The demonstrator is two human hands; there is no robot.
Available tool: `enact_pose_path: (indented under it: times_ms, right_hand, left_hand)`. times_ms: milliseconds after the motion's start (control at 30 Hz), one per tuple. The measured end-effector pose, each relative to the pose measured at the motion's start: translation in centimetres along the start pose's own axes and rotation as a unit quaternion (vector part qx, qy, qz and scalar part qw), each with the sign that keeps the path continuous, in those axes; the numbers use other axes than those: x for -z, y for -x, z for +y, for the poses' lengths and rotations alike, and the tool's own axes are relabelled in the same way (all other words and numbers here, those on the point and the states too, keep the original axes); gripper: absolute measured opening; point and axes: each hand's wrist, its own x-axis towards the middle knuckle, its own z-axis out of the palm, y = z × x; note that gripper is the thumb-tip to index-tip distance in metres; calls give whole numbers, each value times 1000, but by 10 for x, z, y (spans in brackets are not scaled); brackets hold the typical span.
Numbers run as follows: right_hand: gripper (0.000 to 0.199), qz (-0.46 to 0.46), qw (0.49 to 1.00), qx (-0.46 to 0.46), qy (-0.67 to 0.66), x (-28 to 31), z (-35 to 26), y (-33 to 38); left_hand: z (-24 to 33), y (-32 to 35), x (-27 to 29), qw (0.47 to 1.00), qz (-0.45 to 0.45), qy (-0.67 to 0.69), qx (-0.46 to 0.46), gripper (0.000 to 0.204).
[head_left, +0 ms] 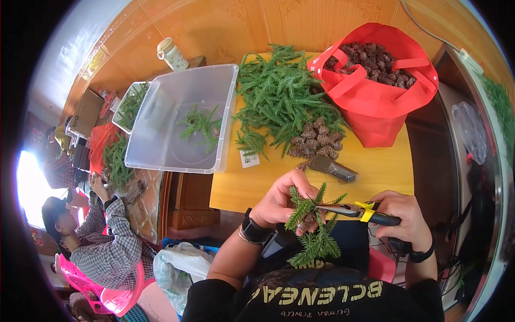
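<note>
My left hand [288,197] grips a small bunch of green artificial pine sprigs [317,244] with a pine cone [307,221] at its middle. In my right hand [403,217] is a pair of long-nose pliers [370,212] with yellow and black handles. The pliers' jaws reach left to the middle of the sprigs, by my left fingers; whether they pinch anything there I cannot tell. Beyond my hands, a dark bundle in clear wrap [332,168] lies on the yellow table [375,172], next to a small heap of pine cones [317,140].
A large pile of green sprigs [284,88] covers the table's far side. A red bag [375,115] full of pine cones stands at the right. To the left are a clear plastic bin [177,137] holding a few sprigs, a tumbler [173,55] and a seated co-worker [112,241].
</note>
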Motion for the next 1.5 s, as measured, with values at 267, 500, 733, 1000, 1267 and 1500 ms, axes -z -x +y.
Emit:
enact_pose_path:
  times_ms: [267,500,733,1000,1267,1500]
  right_hand:
    - [40,-7,998,-42,46,1,-9,2]
    - [39,21,996,-45,76,-2,-18,2]
    - [39,50,991,-49,115,-2,-24,2]
    - [39,66,989,-57,123,-3,-21,1]
    - [41,-15,991,-132,1,4,-14,4]
    - [38,-49,979,-154,-126,10,-21,3]
  left_hand:
    - [9,-4,-9,998,35,-45,-5,34]
    - [19,-1,-1,973,56,-223,-36,36]
    - [31,-2,-14,926,123,-352,-56,37]
    - [32,-4,-26,796,148,-579,-101,46]
    - [39,-12,-35,770,91,-618,-129,47]
    - [41,-8,-17,861,-40,-496,-106,29]
